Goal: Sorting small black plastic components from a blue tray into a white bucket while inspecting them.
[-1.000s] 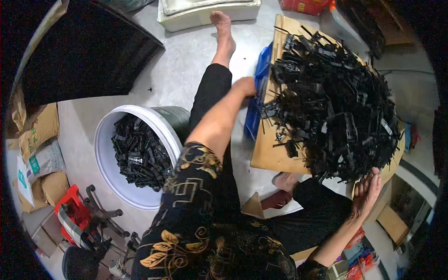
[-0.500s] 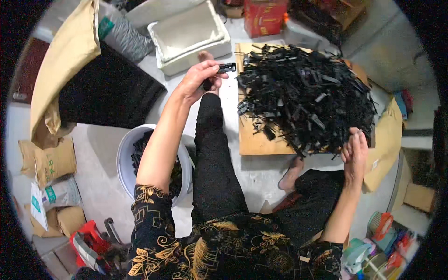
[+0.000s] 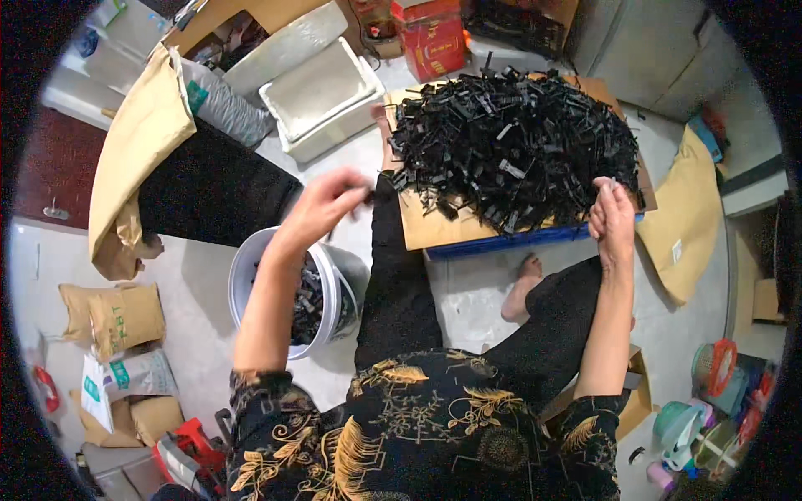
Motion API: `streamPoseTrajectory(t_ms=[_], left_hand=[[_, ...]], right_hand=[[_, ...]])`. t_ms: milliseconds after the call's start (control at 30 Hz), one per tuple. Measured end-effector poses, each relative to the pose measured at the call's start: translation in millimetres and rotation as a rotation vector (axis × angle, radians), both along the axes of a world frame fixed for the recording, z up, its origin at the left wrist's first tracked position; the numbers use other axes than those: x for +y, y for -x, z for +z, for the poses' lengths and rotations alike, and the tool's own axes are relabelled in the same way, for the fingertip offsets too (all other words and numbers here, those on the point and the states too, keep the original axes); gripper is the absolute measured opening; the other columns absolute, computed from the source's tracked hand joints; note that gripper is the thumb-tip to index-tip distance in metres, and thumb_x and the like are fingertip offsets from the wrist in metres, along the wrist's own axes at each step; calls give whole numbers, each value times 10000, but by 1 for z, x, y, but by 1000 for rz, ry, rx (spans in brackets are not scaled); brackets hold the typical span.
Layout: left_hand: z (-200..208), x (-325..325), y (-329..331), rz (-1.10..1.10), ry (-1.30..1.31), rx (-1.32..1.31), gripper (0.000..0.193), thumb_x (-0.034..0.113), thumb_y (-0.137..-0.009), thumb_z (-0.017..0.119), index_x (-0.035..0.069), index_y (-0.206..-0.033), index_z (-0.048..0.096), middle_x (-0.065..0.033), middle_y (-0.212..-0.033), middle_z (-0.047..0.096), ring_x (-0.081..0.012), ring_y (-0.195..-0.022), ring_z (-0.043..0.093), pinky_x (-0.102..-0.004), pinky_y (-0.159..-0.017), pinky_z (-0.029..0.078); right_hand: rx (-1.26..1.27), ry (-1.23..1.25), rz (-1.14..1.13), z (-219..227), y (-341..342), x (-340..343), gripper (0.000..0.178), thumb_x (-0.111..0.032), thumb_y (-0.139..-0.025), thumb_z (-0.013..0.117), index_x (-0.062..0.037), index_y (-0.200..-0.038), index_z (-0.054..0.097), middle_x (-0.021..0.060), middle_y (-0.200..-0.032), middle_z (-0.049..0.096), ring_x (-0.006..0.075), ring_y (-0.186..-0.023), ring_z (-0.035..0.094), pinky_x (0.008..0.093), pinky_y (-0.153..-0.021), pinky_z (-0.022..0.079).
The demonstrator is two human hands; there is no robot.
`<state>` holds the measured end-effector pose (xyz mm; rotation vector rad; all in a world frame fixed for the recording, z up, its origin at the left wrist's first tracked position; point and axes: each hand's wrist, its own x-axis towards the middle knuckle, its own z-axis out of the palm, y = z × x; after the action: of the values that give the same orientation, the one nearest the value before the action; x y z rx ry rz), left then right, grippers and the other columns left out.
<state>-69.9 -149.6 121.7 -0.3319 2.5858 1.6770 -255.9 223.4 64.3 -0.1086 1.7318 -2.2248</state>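
Note:
A large heap of small black plastic parts [image 3: 535,142] lies on a wooden board [image 3: 418,230]. My left hand [image 3: 322,209], blurred by motion, is above the far right side of a white bucket [image 3: 330,292] holding more black parts [image 3: 307,292]. Its thumb and fingers are drawn together; against my black trousers I cannot make out what they grip. At the near right edge of the heap, my right hand [image 3: 614,217] is closed with thumb and fingertips pinched. Whatever may be between them is too small to see.
Beneath the board shows a blue edge [image 3: 501,243]. Behind my left hand stands a white foam box [image 3: 322,104], with a red box [image 3: 428,42] farther back. Brown paper sacks [image 3: 685,225] lie at the right, others at the left. My legs flank the space before the board.
My left hand has moved left and nearer, from beside the heap toward the bucket; the black part it held is no longer distinct. My right hand stays by the heap's edge. The view has shifted.

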Motion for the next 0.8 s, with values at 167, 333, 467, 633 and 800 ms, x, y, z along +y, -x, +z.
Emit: streamPoseTrajectory(t_ms=[167,333,467,633,800], left_hand=[[-20,-48,-146,147,640,-86,126,121,-805,541,48,-903,573,-140,-725,598,-238,-671,602,-354,-575,456],[-29,-50,-184,103,1165,-664,228,188,-801,561,95,-1008,543,-192,-807,612,-374,-777,585,-449,-653,453],[-24,-23,-141,337,859,-142,262,190,-840,523,75,-1075,521,-133,-734,583,-256,-679,573,-369,-643,452],[-32,62,-39,366,-589,146,224,225,-903,455,29,-961,545,-45,-621,506,-135,-525,463,-253,-493,356],[-31,136,14,372,-1173,151,220,217,-916,436,19,-993,497,-81,-734,549,-158,-659,529,-271,-623,435]], right_hand=[[11,15,-3,3,-2,7,155,-215,-923,467,-83,-984,520,-82,-534,277,5,-380,219,166,-328,190],[29,-19,-9,-1,-10,11,161,-223,-915,481,-79,-974,520,-79,-528,281,3,-378,236,163,-330,207],[5,-93,32,-5,-36,-10,153,-243,-906,497,-96,-942,521,-92,-536,296,1,-390,252,158,-338,200],[62,-150,333,11,-108,-64,175,-204,-874,541,-77,-995,541,-103,-582,390,-7,-440,325,158,-375,251],[197,51,333,15,-149,-104,178,-77,-860,560,-37,-1027,512,-91,-726,414,-11,-608,337,147,-529,286]])
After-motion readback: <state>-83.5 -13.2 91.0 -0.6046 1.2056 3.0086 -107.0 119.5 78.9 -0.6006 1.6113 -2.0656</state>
